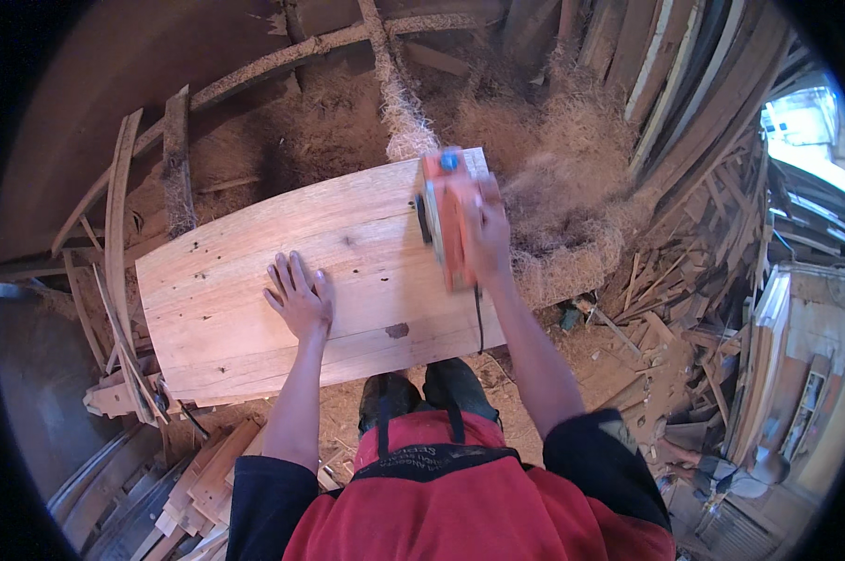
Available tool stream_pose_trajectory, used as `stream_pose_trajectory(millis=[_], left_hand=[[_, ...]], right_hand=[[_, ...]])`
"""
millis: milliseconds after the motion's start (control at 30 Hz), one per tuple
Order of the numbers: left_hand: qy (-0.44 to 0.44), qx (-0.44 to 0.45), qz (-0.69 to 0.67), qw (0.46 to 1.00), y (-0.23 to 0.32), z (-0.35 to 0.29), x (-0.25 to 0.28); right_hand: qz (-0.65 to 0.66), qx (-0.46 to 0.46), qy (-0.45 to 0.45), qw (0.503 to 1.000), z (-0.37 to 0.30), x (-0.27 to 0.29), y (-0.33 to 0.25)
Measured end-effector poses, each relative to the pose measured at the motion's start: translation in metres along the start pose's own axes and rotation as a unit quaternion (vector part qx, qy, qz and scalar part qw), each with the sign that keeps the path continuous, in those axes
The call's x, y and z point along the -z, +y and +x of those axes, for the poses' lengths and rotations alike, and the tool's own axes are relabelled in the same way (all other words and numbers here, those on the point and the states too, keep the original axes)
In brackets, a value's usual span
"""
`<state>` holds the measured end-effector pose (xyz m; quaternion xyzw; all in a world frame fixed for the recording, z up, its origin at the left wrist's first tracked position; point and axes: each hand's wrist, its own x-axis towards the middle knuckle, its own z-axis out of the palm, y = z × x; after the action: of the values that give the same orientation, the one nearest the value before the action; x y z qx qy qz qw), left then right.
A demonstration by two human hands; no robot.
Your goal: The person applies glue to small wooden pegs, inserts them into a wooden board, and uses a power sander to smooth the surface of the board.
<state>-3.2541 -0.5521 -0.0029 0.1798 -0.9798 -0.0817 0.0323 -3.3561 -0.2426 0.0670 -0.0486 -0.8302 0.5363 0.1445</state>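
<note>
A wide, pale wooden panel [254,280] made of joined boards lies in front of me, with small dark knots and holes in its face. My left hand [302,297] rests flat on it, left of the middle, fingers spread. At the panel's right end my right hand [487,234] is closed round the handle of an orange electric planer [450,215] with a blue front knob. The planer sits on the panel, slightly blurred. Its black cord [479,318] hangs down over the near edge. The planer's underside is hidden.
Wood shavings [572,252] are heaped beyond and right of the panel, with dust in the air. Long planks [684,75] lean at the back right. Offcuts [216,477] lie at the lower left, and thin strips [118,224] stand by the panel's left end.
</note>
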Motion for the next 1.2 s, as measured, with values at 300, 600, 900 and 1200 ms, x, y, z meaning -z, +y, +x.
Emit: stream_pose_trajectory(millis=[300, 600, 900, 1200], left_hand=[[0.014, -0.021, -0.021, 0.999, 0.007, 0.004, -0.002], [0.027, -0.014, -0.009, 0.999, 0.013, 0.002, -0.004], [0.006, -0.009, -0.005, 1.000, 0.011, 0.001, -0.001], [-0.003, -0.018, 0.001, 1.000, 0.015, 0.002, -0.003]], right_hand=[[-0.032, -0.028, -0.038, 0.998, 0.016, 0.020, 0.033], [0.117, -0.263, -0.024, 0.957, -0.294, 0.175, 0.007], [0.130, -0.238, -0.089, 0.958, -0.149, 0.124, -0.004], [-0.024, -0.060, -0.029, 0.997, 0.105, 0.020, 0.024]])
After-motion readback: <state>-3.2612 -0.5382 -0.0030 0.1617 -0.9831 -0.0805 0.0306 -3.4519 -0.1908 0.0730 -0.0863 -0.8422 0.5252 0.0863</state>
